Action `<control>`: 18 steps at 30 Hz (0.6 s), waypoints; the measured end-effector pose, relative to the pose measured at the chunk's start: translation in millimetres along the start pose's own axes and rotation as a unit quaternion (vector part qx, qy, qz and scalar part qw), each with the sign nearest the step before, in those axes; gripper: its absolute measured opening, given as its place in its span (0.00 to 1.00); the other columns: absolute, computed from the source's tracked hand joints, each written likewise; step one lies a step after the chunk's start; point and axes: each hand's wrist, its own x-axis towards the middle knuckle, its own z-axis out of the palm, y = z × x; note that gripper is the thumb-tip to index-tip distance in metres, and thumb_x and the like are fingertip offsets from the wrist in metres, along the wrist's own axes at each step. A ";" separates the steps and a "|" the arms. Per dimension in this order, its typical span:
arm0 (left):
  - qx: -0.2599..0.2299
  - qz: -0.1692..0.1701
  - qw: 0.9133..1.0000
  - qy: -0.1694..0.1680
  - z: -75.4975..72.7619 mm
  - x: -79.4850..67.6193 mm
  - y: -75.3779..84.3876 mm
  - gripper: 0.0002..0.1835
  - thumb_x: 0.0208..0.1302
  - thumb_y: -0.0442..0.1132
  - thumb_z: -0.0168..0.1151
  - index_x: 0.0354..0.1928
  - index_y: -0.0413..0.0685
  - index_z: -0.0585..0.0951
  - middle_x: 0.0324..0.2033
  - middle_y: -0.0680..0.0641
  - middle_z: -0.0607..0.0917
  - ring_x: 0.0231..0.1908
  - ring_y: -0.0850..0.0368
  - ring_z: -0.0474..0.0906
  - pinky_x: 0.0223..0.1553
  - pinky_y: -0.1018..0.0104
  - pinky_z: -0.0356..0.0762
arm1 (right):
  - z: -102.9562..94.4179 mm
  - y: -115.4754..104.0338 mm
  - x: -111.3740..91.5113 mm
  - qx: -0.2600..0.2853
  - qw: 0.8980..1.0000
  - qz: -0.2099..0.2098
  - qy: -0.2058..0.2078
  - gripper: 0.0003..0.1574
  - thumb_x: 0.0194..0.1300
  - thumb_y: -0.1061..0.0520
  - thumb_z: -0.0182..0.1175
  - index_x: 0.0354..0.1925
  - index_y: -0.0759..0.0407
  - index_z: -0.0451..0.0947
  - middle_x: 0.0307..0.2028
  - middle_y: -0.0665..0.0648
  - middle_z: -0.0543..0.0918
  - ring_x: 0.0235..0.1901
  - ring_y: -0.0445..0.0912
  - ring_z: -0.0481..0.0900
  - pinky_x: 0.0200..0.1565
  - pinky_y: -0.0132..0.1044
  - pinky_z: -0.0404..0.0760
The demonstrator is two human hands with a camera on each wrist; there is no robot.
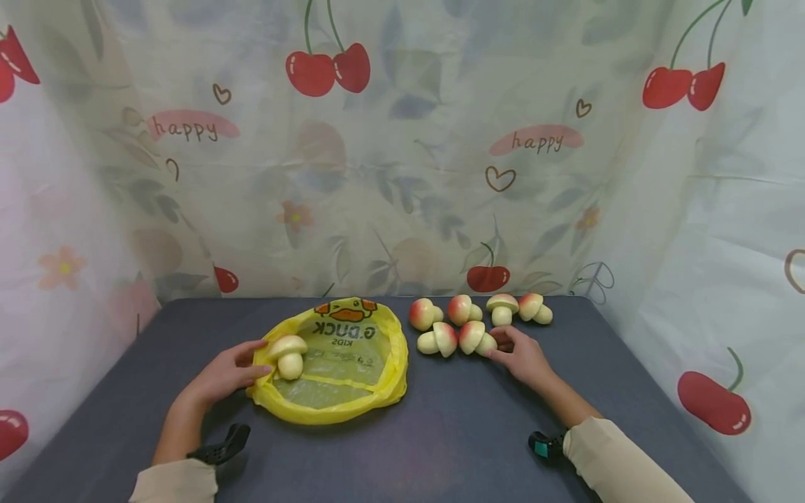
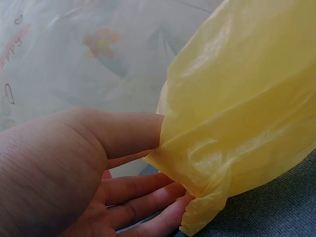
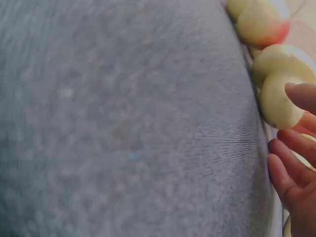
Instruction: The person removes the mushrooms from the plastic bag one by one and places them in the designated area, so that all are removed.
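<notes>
On the left, my left hand point(image 1: 225, 374) holds the rim of a yellow plastic bag point(image 1: 395, 349), thumb inside and fingers outside. The bag lies with its mouth spread wide, and one pale toy mushroom point(image 1: 289, 358) is in it, near my thumb. In the left wrist view the bag's wall point(image 2: 237, 108) hides the thumb tip. To the right, my right hand point(image 1: 525, 360) has its thumb and fingertips around the stem of a red-and-cream toy mushroom point(image 1: 472, 338), the nearest on the right of a group. In the right wrist view the thumb lies over that stem point(image 3: 279, 101).
Several similar toy mushrooms stand or lie close around it, among them one left of it point(image 1: 438, 340) and one upright behind point(image 1: 502, 309). A dark grey cloth point(image 1: 415, 447) covers the table. Printed curtains point(image 1: 402, 140) close off the back and sides.
</notes>
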 end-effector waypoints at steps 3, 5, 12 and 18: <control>-0.002 0.002 1.000 -0.001 -1.1 0.1 -0.9 0.44 0.65 0.52 0.65 0.72 0.35 0.58 0.65 0.26 0.64 0.60 0.35 0.68 0.49 0.52 0.78 | -2.5 -1.1 -1.8 0.015 1.000 0.009 0.001 0.29 0.62 0.55 0.68 0.57 0.65 0.73 0.49 0.67 0.81 0.46 0.58 0.82 0.43 0.48 0.81; -0.003 0.002 1.000 -0.003 -0.7 -0.1 -1.6 0.44 0.65 0.52 0.65 0.72 0.35 0.58 0.65 0.26 0.64 0.61 0.35 0.67 0.49 0.52 0.78 | -5.0 -1.0 -4.2 0.021 1.000 0.019 -0.002 0.31 0.62 0.55 0.68 0.59 0.66 0.72 0.50 0.68 0.81 0.47 0.59 0.81 0.44 0.49 0.81; -0.005 0.002 1.000 -0.004 -1.0 0.2 -1.6 0.44 0.65 0.52 0.64 0.73 0.34 0.58 0.65 0.26 0.64 0.61 0.35 0.67 0.50 0.51 0.78 | -15.5 -6.1 -15.9 0.041 0.998 0.042 0.007 0.32 0.65 0.56 0.66 0.62 0.66 0.69 0.52 0.69 0.80 0.50 0.60 0.80 0.47 0.50 0.80; -0.006 -0.001 1.000 -0.004 -0.9 -0.1 0.3 0.43 0.65 0.52 0.64 0.73 0.35 0.58 0.65 0.26 0.64 0.61 0.34 0.66 0.50 0.51 0.78 | -17.5 -14.5 -28.5 0.045 0.998 0.026 0.037 0.27 0.65 0.59 0.65 0.60 0.65 0.72 0.50 0.66 0.81 0.48 0.59 0.80 0.47 0.51 0.79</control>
